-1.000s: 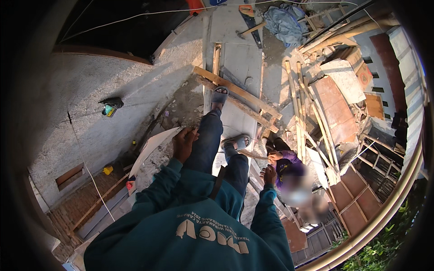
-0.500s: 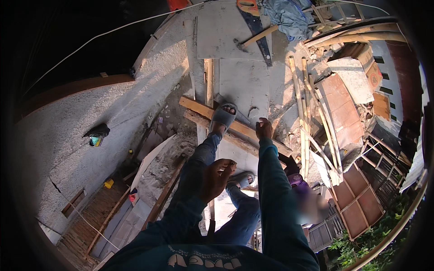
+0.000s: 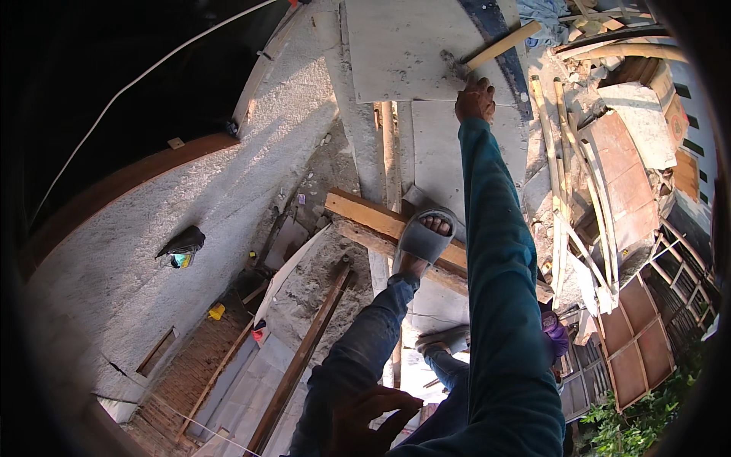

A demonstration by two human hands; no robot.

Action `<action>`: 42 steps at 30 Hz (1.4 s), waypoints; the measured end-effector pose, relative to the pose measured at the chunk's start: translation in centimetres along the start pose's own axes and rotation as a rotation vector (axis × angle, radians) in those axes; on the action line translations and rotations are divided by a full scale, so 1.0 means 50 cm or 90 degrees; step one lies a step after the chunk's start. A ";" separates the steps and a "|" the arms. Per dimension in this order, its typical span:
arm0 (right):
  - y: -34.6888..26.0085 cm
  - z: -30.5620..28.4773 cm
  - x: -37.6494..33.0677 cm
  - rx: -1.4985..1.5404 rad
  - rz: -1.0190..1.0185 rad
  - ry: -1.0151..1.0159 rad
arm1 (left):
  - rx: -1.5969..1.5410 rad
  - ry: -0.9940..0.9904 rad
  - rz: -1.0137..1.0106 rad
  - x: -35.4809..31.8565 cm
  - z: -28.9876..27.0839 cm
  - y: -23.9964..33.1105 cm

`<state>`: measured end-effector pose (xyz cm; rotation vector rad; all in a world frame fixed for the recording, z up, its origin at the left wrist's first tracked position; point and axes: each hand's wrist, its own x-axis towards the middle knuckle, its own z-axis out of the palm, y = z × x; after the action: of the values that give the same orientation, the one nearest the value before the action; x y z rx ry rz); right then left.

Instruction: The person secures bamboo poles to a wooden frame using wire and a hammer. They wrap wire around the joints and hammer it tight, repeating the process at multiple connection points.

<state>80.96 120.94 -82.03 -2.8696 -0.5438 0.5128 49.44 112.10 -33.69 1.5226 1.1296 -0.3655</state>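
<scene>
My right hand [image 3: 475, 101] reaches far forward at the end of a stretched arm, its fingers slightly apart and bent, just by the head end of a hammer [image 3: 502, 46]. I cannot tell whether the fingertips touch it. The hammer's pale wooden handle lies across the dark blade of a handsaw [image 3: 522, 95], on grey flat panels [image 3: 411, 46]. The saw's handle is out of view. Low in the picture, in shadow, my left hand [image 3: 373, 419] hangs near my raised leg with curved fingers, thumb apart, nothing in it.
My sandalled foot [image 3: 428, 238] rests on a wooden beam [image 3: 365, 213] across the panels. Bamboo poles [image 3: 563, 183] and brown boards [image 3: 624, 175] lie to the right. A rough pale wall [image 3: 228, 183] runs along the left, with a black bag [image 3: 183, 242] on it.
My right hand has moved forward from above the beam to beside the hammer. My left hand has dropped lower toward the near edge. The view has shifted; hammer and saw keep their places together.
</scene>
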 end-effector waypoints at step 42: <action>0.376 -1.119 -1.661 0.673 0.100 0.214 | -0.544 -0.393 -0.126 -0.626 0.424 0.071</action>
<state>34.81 65.95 -9.75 -1.9072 0.0412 0.2125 44.33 79.71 -14.59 0.4883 0.7732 -0.3799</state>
